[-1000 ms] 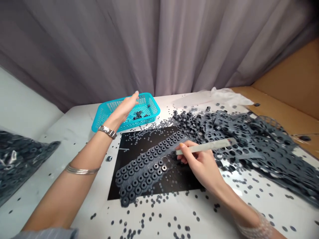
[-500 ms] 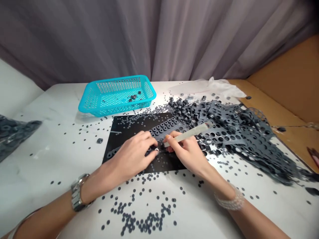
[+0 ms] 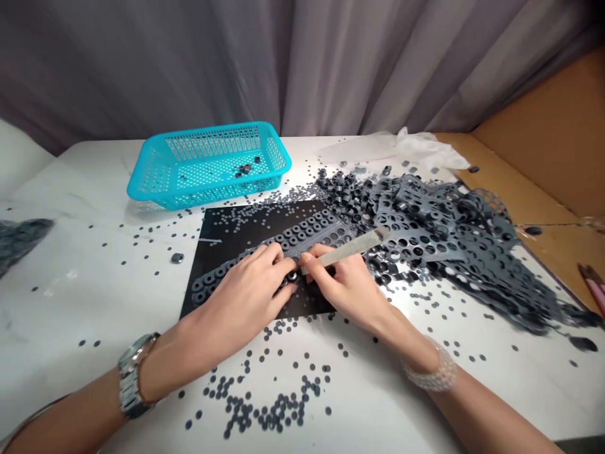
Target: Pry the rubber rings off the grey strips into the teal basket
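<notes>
A dark perforated sheet (image 3: 302, 236) with rows of thick black rings lies slantwise on a black mat (image 3: 191, 265). My left hand (image 3: 258, 284) rests over its lower part, thumb and forefinger closed around a black ring (image 3: 292, 276) at the sheet's near edge. My right hand (image 3: 347, 280) grips a pale, flat, stick-like tool (image 3: 354, 248), its far end pointing up and right. The tool's working tip is at the sheet beside my left fingertips, mostly hidden by my right fingers.
A turquoise basket (image 3: 158, 202) holding a few black pieces stands at the back left. Punched dark sheets (image 3: 491, 271) and loose rings (image 3: 347, 192) are heaped at right. Small black discs (image 3: 278, 410) scatter over the white table (image 3: 142, 302). A plastic bag (image 3: 23, 239) lies far left.
The view has shifted slightly, so things appear higher and a little left. My left thumb and forefinger show the ring more clearly, and the tool tip is closer to it.
</notes>
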`<state>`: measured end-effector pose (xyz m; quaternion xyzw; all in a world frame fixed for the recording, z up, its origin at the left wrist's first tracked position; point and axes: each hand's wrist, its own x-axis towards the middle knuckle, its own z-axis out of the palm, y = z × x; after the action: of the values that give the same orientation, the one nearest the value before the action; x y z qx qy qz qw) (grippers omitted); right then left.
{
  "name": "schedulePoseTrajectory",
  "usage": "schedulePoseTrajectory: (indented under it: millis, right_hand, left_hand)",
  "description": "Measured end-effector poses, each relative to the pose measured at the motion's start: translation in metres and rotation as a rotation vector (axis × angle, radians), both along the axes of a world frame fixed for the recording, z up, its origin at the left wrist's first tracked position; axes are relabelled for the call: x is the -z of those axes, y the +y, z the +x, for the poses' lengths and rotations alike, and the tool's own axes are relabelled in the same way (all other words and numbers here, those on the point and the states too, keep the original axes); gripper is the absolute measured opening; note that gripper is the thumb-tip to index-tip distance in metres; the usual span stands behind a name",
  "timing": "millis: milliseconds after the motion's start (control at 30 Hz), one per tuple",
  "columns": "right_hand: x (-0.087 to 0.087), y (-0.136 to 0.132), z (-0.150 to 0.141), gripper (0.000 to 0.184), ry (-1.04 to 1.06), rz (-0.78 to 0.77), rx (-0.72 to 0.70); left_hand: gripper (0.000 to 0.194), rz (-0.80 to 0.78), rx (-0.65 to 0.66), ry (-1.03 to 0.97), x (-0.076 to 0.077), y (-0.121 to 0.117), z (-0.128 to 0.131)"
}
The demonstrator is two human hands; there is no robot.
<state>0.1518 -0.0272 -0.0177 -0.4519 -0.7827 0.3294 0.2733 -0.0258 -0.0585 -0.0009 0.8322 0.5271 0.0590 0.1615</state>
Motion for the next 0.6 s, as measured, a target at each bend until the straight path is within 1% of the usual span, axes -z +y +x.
schedulePoseTrajectory:
  millis: [100, 200, 300, 367, 467, 533, 600]
  right_hand:
    - [0.002, -0.002, -0.001, 0.032, -0.037, 0.026, -0.006]
    - [0.005, -0.004, -0.002, 0.032, -0.056, 0.064, -0.017]
    - [0.009, -0.004, -0.003, 0.031, -0.057, 0.096, -0.016]
    - [0.01, -0.004, -0.003, 0.029, -0.052, 0.098, -0.009]
    - [0.01, -0.002, -0.003, 0.028, -0.048, 0.08, 0.014]
    - [0.008, 0.0, -0.003, 0.03, -0.039, 0.063, 0.015]
    - [0.006, 0.001, -0.002, 0.032, -0.011, 0.032, 0.012]
  left_hand:
    - [0.019, 0.096, -0.017, 0.053, 0.003, 0.0, 0.006]
    - [0.019, 0.204, -0.028, 0.12, 0.01, 0.002, 0.011]
    - [0.022, 0.218, -0.043, 0.103, 0.015, 0.003, 0.012]
    - [0.024, 0.157, -0.044, 0.004, 0.012, 0.003, 0.011]
    - [0.02, -0.001, -0.072, -0.239, -0.003, 0.001, 0.004]
    - [0.014, -0.087, -0.156, -0.403, -0.015, 0.003, -0.002]
    - [0.011, -0.188, -0.277, -0.596, -0.021, 0.007, -0.009]
